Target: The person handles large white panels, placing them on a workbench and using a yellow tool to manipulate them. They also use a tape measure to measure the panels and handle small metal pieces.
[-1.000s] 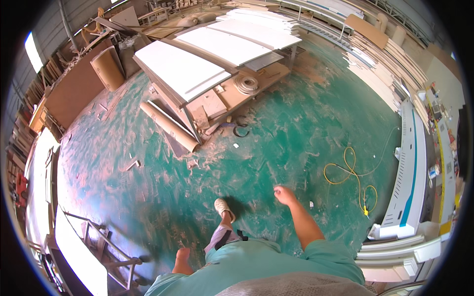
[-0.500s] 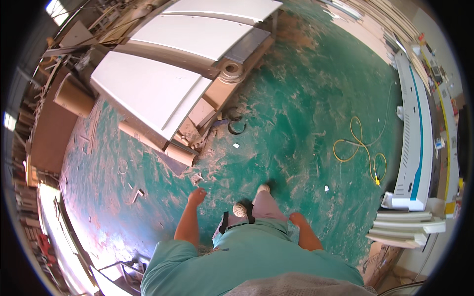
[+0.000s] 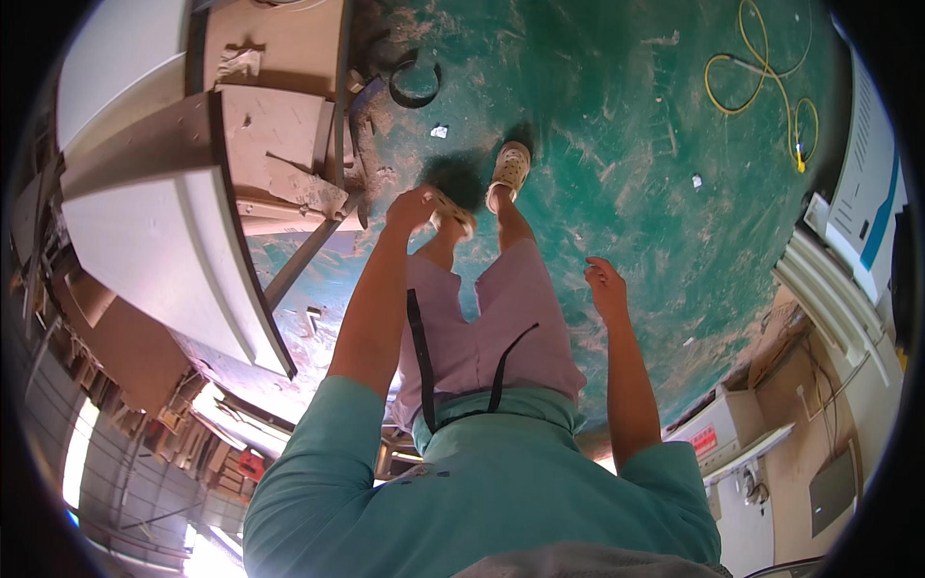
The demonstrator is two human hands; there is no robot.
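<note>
My left hand (image 3: 412,208) hangs in front of my body, loosely closed with nothing showing in it. It overlaps the left beige clog (image 3: 452,214) in the view without gripping it. To the right of my legs hangs my right hand (image 3: 606,284), fingers loosely bent and apart, holding nothing. The other beige clog (image 3: 512,166) is on the green floor (image 3: 617,106). Nearest the left hand is a workbench with a brown board shelf (image 3: 275,130). A white tapered panel (image 3: 164,255) lies on its near end.
A black ring-shaped strip (image 3: 414,82) lies on the dusty floor beyond my feet. A yellow hose (image 3: 771,72) is coiled at the far right. Beside it stand a long white machine (image 3: 872,178) and stacked white strips (image 3: 836,289). A metal leg (image 3: 313,252) slants below the workbench.
I have come closer to the workbench, so the white panel now sits at my left. My view has tilted down toward my legs and clogs. Both hands remain without any object visible.
</note>
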